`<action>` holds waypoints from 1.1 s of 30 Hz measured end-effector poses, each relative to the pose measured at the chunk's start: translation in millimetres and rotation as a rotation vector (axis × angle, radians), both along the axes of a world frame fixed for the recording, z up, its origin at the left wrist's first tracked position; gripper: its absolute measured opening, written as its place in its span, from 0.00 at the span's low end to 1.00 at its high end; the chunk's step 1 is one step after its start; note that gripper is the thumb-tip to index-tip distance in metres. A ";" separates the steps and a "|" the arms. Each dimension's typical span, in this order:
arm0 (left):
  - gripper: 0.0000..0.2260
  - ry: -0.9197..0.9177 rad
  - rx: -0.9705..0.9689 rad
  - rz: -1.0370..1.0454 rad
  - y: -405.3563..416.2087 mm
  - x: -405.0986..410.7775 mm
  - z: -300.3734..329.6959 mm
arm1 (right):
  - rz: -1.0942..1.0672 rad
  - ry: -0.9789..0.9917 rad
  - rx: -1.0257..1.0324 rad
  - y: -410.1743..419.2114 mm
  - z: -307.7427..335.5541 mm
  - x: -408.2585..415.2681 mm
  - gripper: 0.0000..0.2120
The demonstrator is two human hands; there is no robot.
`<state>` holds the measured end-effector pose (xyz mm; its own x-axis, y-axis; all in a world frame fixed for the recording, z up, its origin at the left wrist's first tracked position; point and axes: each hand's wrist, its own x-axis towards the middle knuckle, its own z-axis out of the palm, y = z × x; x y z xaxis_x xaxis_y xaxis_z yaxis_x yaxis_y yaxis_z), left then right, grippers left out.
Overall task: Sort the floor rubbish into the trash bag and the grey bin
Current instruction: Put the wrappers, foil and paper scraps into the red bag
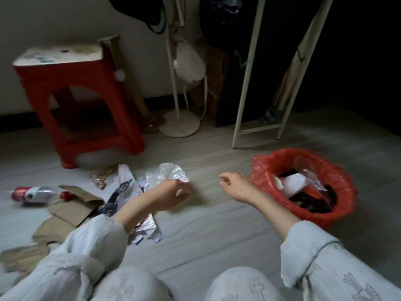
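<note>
Left hand (173, 193), fingers curled, pinches a small white scrap beside the crumpled foil wrapper (168, 174); right hand (235, 185) hovers loosely curled, holding nothing. Red trash bag (269, 168) sits just right; grey bin not in view. Best practice, prob.: secure the scrap fully, then carry it over the bag's rim w/o spilling.

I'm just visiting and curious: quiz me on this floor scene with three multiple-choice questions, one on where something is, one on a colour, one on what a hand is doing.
1. Where does the plastic bottle lie?
A. on the stool
B. on the floor, far left
C. inside the bag

2. What colour is the trash bag?
A. red
B. blue
C. black

3. What is the left hand doing?
A. lying flat on a knee
B. gripping the silvery wrapper
C. holding the bottle

Answers:
1 B, it lies beside the cardboard pieces.
2 A, its red rim shows plainly.
3 B, its curled fingers close on the wrapper's edge, while the right hand hangs empty.
</note>
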<state>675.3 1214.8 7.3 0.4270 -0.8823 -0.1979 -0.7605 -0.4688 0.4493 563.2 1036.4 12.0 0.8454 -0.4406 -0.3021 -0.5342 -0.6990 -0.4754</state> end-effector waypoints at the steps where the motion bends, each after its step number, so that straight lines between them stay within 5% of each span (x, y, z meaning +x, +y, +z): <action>1: 0.11 -0.003 0.005 0.030 10.2 3.6 -3.1 | 0.024 0.002 0.002 8.9 -3.5 5.5 0.19; 12: 0.13 0.106 0.031 0.292 53.7 78.0 -127.4 | 0.073 0.054 0.032 35.9 -101.0 113.3 0.19; 18: 0.18 0.109 -0.012 0.387 52.7 111.4 -213.9 | -0.306 0.033 0.241 22.9 -183.6 194.9 0.30; 21: 0.24 0.094 -0.035 0.384 49.9 109.7 -239.5 | -0.457 0.031 0.392 17.3 -218.1 215.6 0.24; 24: 0.31 0.049 -0.136 0.439 43.7 105.3 -248.0 | -0.556 -0.094 0.459 17.4 -243.1 210.1 0.09; 28: 0.44 -0.041 -0.235 0.410 35.0 101.6 -246.1 | -0.586 -0.196 0.639 13.6 -231.7 156.3 0.08; 33: 0.42 0.052 0.062 0.122 14.0 52.8 -238.9 | -0.716 -0.112 0.818 9.8 -207.5 82.0 0.05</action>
<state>728.1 1228.7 -231.6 0.5179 -0.8101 -0.2748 -0.6728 -0.5841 0.4541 645.2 1046.2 -195.4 0.5141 -0.5417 -0.6650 -0.6161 0.3062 -0.7257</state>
